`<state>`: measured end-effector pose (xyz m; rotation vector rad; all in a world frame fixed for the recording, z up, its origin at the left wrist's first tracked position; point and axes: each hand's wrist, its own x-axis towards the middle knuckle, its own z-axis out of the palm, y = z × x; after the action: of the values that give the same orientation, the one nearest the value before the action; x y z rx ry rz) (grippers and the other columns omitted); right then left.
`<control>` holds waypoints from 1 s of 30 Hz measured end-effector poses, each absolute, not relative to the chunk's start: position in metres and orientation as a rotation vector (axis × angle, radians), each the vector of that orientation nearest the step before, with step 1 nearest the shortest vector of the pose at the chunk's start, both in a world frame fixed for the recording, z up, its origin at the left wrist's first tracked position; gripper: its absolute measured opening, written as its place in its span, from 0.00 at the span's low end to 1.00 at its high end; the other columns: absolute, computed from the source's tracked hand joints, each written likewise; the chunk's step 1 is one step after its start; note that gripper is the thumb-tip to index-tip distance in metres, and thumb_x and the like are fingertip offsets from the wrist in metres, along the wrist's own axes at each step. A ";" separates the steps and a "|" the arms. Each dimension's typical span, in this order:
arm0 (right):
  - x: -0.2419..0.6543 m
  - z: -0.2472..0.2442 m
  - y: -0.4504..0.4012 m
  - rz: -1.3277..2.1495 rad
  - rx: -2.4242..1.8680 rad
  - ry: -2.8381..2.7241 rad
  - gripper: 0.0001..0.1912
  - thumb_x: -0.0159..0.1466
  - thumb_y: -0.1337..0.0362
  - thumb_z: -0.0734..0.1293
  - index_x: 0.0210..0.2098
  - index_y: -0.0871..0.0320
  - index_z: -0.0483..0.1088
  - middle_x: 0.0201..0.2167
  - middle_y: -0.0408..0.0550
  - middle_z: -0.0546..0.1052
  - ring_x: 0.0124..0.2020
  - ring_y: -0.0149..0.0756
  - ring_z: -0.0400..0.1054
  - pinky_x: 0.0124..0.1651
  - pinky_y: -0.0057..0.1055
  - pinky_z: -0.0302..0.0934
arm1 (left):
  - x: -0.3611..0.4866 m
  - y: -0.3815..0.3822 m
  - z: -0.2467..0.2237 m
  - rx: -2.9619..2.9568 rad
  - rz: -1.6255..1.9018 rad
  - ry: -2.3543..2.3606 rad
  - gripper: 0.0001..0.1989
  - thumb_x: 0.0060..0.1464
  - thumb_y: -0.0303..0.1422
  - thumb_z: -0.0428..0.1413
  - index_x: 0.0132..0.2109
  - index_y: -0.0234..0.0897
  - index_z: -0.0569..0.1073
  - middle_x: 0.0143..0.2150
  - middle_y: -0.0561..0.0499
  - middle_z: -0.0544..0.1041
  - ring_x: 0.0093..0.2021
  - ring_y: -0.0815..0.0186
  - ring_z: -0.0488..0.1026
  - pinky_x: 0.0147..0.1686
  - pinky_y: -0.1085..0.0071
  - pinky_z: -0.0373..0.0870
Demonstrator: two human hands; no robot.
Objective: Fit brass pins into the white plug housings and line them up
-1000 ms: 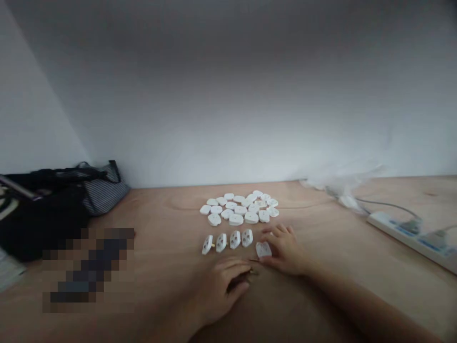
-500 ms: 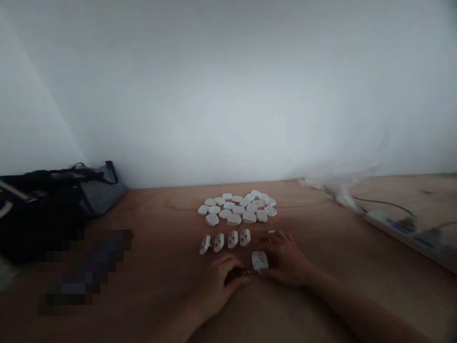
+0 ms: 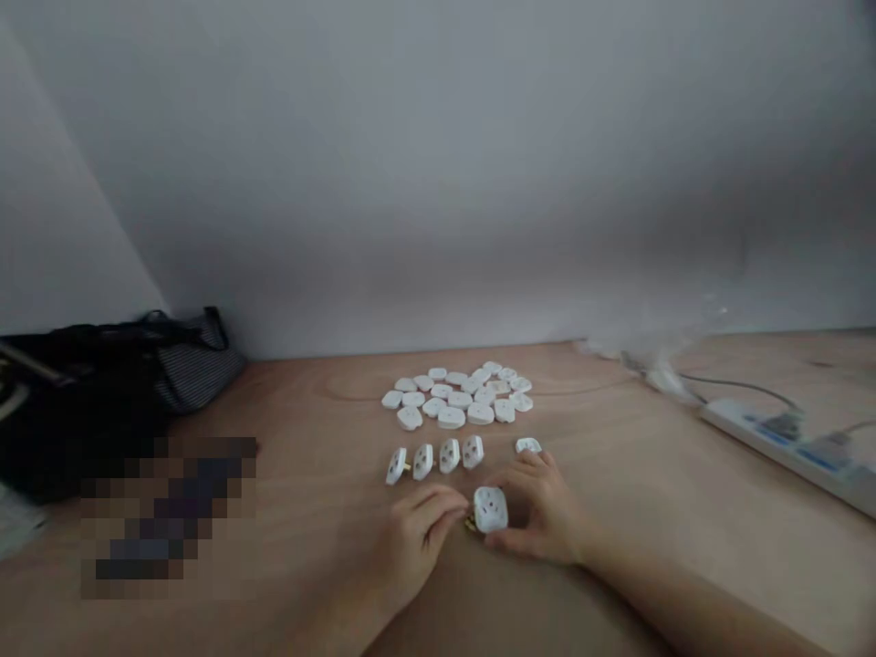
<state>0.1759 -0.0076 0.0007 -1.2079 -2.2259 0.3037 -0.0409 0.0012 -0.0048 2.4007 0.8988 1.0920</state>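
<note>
Shifted lower in the frame and leftward, a white plug [image 3: 491, 509] now sits at bottom center, gripped by the right hand [image 3: 540, 511], whose fingers curl around it, and by the curled left hand [image 3: 417, 538] at its brass pins [image 3: 469, 523]. Another plug [image 3: 527, 445] lies just beyond the right hand, level with a row of four plugs [image 3: 435, 460], below a pile of plugs [image 3: 456, 397] on the worktop [image 3: 616, 429].
</note>
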 end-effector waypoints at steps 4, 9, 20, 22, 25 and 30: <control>0.174 0.001 -0.009 0.302 -1.178 -2.209 0.22 0.47 0.51 0.72 0.39 0.52 0.71 0.35 0.44 0.77 0.38 0.42 0.65 0.44 0.39 0.51 | -0.040 -0.002 -0.004 2.420 1.071 0.848 0.10 0.60 0.27 0.48 0.40 0.38 0.74 0.37 0.49 0.75 0.37 0.67 0.73 0.38 0.74 0.69; 0.173 0.001 -0.010 0.286 -1.166 -2.212 0.21 0.47 0.51 0.71 0.38 0.52 0.71 0.34 0.44 0.77 0.38 0.42 0.65 0.43 0.39 0.51 | -0.040 0.000 -0.004 2.419 1.036 0.898 0.09 0.59 0.28 0.49 0.40 0.38 0.74 0.35 0.50 0.75 0.35 0.67 0.73 0.36 0.75 0.69; 0.170 0.001 -0.012 0.188 -1.184 -2.188 0.21 0.47 0.52 0.72 0.39 0.53 0.71 0.34 0.46 0.77 0.36 0.42 0.64 0.42 0.39 0.50 | -0.033 -0.008 0.003 2.396 0.964 1.039 0.08 0.58 0.31 0.50 0.35 0.37 0.74 0.31 0.50 0.75 0.31 0.66 0.73 0.31 0.75 0.67; 0.170 0.000 -0.012 0.168 -1.191 -2.180 0.21 0.47 0.51 0.71 0.39 0.53 0.71 0.34 0.46 0.77 0.37 0.43 0.64 0.42 0.39 0.50 | -0.033 -0.008 0.002 2.389 0.964 1.049 0.08 0.58 0.31 0.50 0.35 0.37 0.74 0.31 0.50 0.75 0.30 0.67 0.72 0.30 0.75 0.67; 0.169 -0.001 -0.012 0.155 -1.179 -2.194 0.21 0.48 0.50 0.71 0.39 0.53 0.71 0.33 0.45 0.77 0.36 0.42 0.64 0.42 0.39 0.50 | -0.034 -0.008 0.001 2.379 0.951 1.068 0.08 0.58 0.31 0.51 0.34 0.37 0.74 0.30 0.51 0.75 0.29 0.68 0.72 0.29 0.75 0.66; 0.168 -0.003 -0.013 0.104 -1.164 -2.192 0.21 0.48 0.50 0.70 0.37 0.53 0.72 0.32 0.45 0.77 0.34 0.41 0.64 0.41 0.39 0.50 | -0.034 -0.005 0.000 2.352 0.945 1.076 0.08 0.58 0.32 0.52 0.33 0.36 0.73 0.29 0.51 0.74 0.29 0.68 0.71 0.29 0.75 0.65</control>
<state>0.1677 -0.0127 -0.0025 -1.1638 -2.1918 0.1042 -0.0342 -0.0055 0.0002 2.3516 1.0761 0.9445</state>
